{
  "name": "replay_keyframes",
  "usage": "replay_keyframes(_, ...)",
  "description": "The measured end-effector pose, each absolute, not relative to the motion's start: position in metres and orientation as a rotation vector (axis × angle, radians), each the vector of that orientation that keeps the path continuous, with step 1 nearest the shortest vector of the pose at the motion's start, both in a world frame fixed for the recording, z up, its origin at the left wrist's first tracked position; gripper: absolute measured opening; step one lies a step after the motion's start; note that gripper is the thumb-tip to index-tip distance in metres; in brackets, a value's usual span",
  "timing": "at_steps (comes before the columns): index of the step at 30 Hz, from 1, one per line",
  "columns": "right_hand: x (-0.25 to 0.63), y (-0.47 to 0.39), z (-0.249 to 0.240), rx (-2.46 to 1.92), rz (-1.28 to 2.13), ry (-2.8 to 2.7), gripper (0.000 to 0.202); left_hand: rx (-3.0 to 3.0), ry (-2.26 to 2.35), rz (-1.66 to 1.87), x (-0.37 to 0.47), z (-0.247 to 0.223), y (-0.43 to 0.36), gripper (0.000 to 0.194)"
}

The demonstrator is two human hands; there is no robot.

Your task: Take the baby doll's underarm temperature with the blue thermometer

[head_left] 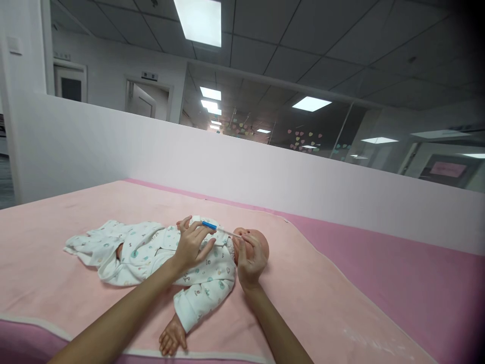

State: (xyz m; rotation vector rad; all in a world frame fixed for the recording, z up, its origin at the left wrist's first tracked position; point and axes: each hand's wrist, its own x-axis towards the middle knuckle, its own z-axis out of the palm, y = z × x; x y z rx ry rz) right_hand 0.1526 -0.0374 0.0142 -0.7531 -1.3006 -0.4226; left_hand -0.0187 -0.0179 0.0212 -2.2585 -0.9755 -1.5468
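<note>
A baby doll (212, 268) in a white printed outfit lies on its back on the pink mat, its head (262, 241) to the right. Above its chest is a slim pale stick with a blue end (209, 225), which looks like a thermometer. My right hand (250, 260) pinches the pale tip between thumb and fingertips, in front of the doll's face. At the blue end, my left hand (192, 246) has its fingers bent against the stick, the thumb standing apart below. The doll's bare hand (173, 336) lies near the front edge.
The pale pink mat (310, 303) covers a darker pink padded surface (379, 247). A low white wall (227, 162) runs along the back, with glass above it. Beyond are doorways and ceiling lights.
</note>
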Motion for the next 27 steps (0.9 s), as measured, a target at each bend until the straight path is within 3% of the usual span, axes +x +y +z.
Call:
replay_keyframes(8,0.149,-0.037,0.011,-0.734,-0.310,-1.292,0.009,-1.990,-1.032,-1.974,-0.018,0.012,-0.008,0.012)
replay_keyframes(19,0.148,-0.038,0.006,-0.758,-0.301,-1.310,0.012,-2.025,-0.947,-1.887,-0.019,0.012,-0.009,0.013)
replay_keyframes(27,0.163,-0.061,0.032,-0.765,-0.522,-1.258,0.011,-2.081,-0.818,-1.772,-0.018,0.024,-0.021,0.009)
